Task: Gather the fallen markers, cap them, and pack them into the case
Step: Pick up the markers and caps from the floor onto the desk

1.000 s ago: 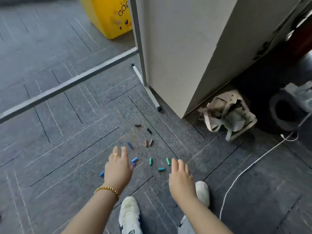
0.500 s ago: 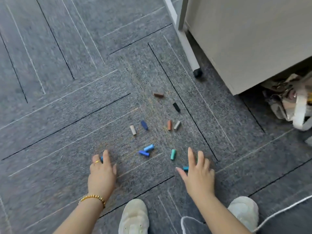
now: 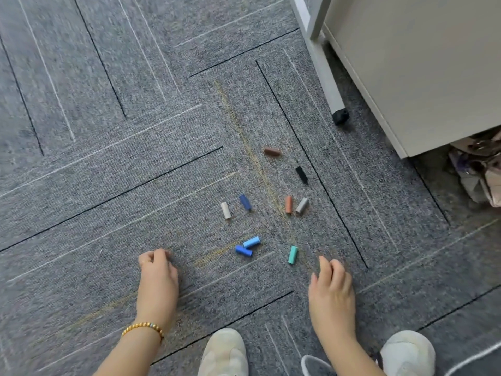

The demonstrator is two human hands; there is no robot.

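Short coloured marker caps lie scattered on the grey carpet: brown [image 3: 272, 151], black [image 3: 301, 175], dark blue [image 3: 245, 202], cream [image 3: 225, 210], orange [image 3: 288, 204], grey [image 3: 302, 205], light blue [image 3: 251, 242], blue [image 3: 243, 251] and mint green [image 3: 292, 255]. My left hand [image 3: 157, 280] is down at the carpet left of the pile, fingertips pinched together; what they pinch is hidden. My right hand [image 3: 332, 291] curls its fingers onto the carpet just right of the mint cap, covering whatever lies beneath. No case or whole marker is in view.
A white cabinet [image 3: 420, 77] stands at the upper right, with a white frame leg ending in a black foot [image 3: 340, 116] beside it. A crumpled bag [image 3: 479, 172] lies under the cabinet's edge. My two pale shoes [image 3: 225, 354] [image 3: 406, 351] and a white cord [image 3: 474, 359] are at the bottom.
I have bent lower toward the caps. Both hands went from spread fingers to curled fingers on the carpet; the blue cap by my left fingers and the teal cap by my right thumb are now hidden.
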